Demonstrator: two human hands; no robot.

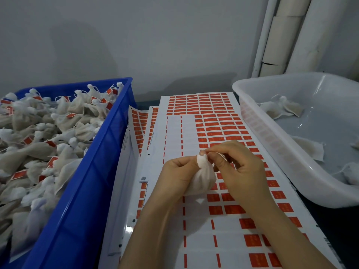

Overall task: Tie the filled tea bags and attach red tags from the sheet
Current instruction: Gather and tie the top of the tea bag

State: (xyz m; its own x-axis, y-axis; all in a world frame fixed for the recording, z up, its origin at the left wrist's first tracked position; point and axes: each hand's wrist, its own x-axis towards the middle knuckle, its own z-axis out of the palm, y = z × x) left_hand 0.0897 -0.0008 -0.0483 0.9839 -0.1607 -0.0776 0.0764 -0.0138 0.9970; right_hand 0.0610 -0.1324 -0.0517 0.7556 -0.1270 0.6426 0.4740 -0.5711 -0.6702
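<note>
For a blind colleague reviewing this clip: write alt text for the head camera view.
Two hands work a white tea bag above a sheet of red tags: the left hand grips its body, the right hand pinches its gathered neck. A blue crate of tagged bags sits left, a white tub holding a few bags right.

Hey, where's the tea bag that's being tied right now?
In the head view, the tea bag is centre frame, held between the left hand and right hand above the sheet of red tags, between the blue crate and white tub.

Tag sheet (213, 121) between crate (93, 171) left, tub (272, 136) right.
</note>
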